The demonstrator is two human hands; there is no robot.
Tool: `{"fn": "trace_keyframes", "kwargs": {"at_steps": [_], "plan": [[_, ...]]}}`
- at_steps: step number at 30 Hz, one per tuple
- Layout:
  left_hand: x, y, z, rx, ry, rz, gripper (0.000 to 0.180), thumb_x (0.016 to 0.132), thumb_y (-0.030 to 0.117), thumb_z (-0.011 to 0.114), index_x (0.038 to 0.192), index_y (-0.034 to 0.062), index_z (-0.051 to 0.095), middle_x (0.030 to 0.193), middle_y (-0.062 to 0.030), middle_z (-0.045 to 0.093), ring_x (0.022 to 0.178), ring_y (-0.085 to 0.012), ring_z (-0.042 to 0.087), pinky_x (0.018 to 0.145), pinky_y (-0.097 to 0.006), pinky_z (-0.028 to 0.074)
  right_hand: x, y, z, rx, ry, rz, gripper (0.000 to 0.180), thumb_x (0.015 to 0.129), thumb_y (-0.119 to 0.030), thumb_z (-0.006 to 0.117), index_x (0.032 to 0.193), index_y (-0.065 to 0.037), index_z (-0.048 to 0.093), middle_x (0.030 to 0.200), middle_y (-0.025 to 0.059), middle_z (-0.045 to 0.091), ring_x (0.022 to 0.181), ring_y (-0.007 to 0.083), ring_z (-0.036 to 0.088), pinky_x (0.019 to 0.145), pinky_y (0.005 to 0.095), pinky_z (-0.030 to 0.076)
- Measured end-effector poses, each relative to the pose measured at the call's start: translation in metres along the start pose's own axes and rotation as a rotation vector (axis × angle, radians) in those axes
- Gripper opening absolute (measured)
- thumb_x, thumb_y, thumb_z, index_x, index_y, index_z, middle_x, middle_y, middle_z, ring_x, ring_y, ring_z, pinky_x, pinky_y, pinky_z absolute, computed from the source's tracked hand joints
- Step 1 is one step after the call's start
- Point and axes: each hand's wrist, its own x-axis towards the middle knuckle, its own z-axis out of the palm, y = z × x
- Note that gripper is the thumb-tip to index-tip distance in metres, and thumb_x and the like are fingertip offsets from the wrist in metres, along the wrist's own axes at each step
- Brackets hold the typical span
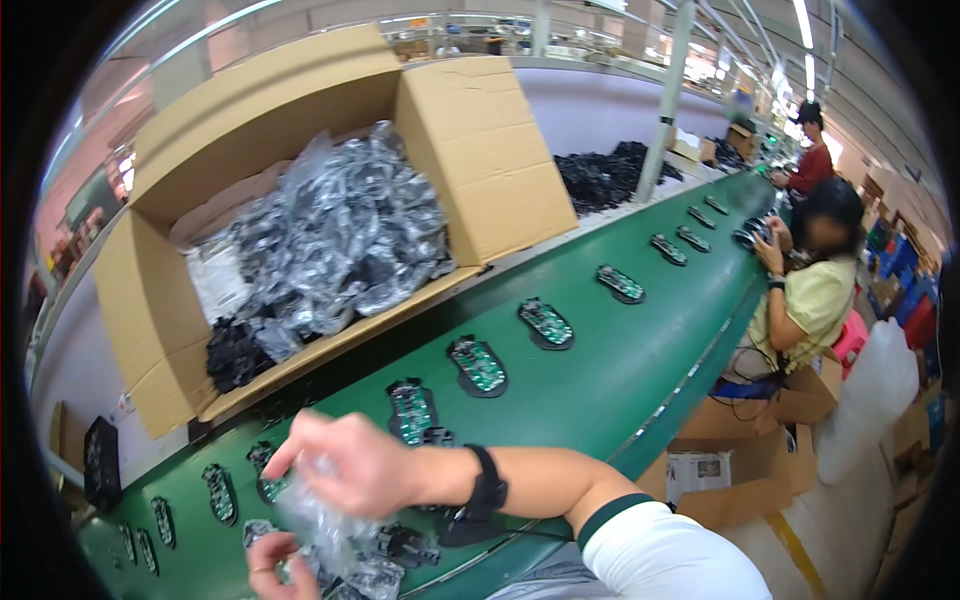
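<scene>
My right hand (350,468) is closed on a crumpled clear plastic bag (325,520) above the near edge of the green conveyor belt (640,350). Below and to its left is my left hand (275,565), with curled fingers beside the bag; what they grip is hard to make out. Around the hands lie black plastic parts (405,545), some of them in clear wrapping. Just beyond my right wrist, a black shell with a green circuit board (412,410) rests on the belt. A black band (487,480) circles that wrist.
Several similar boards (546,323) line the belt. A large open cardboard box (490,150) full of plastic-wrapped parts (340,230) stands along its far side. Black parts (610,175) are heaped farther on. At the right, a person in yellow (815,310) sits near cardboard cartons (735,470).
</scene>
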Motion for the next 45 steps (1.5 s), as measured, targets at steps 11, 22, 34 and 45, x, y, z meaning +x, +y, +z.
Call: {"fn": "trace_keyframes", "kwargs": {"at_steps": [11, 22, 34, 45], "plan": [[0.009, -0.01, 0.005, 0.483, -0.227, 0.06, 0.031, 0.078, 0.012, 0.074, 0.105, -0.0015, 0.068, 0.091, -0.0157, 0.071, 0.086, -0.0302, 0.068, 0.083, -0.039, 0.053, -0.005, -0.004, -0.036, -0.106, -0.102, -0.029, 0.04, 0.097, -0.009, 0.06, 0.137, -0.003, 0.058, 0.1, 0.0142, 0.074, 0.084, 0.0213, 0.073, 0.083, 0.0328, 0.056], [0.0, 0.009, 0.008, -0.443, 0.209, -0.302, 0.041, 0.103, 0.01, 0.06, 0.141, -0.0038, 0.051, 0.082, -0.0026, 0.068, 0.049, -0.0032, 0.05, 0.044, -0.019, 0.04, -0.022, 0.025, 0.022, -0.081, -0.256, 0.042, 0.041, 0.09, -0.018, 0.067, 0.128, -0.006, 0.055, 0.081, 0.0169, 0.067, 0.071, 0.0317, 0.067, 0.064, 0.0402, 0.052], [0.01, -0.003, -0.003, -0.031, 0.023, 0.097, 0.034, 0.088, -0.008, 0.066, 0.121, -0.004, 0.066, 0.116, -0.0073, 0.064, 0.101, -0.0157, 0.062, 0.094, -0.029, 0.049, -0.019, 0.04, 0.008, 0.635, -0.418, 0.682, 0.032, 0.104, -0.02, 0.062, 0.131, -0.003, 0.063, 0.11, 0.0, 0.068, 0.09, 0.0038, 0.059, 0.078, 0.0232, 0.048], [-0.005, -0.008, 0.008, -0.73, -0.08, -0.253, 0.034, 0.106, 0.027, 0.058, 0.11, -0.0048, 0.069, 0.104, -0.013, 0.074, 0.086, -0.0164, 0.069, 0.08, -0.031, 0.056, -0.028, 0.035, 0.018, -0.25, -0.423, 0.01, 0.073, 0.086, -0.028, 0.079, 0.15, -0.012, 0.047, 0.137, 0.0168, 0.059, 0.121, 0.0354, 0.062, 0.096, 0.0427, 0.054]]}}
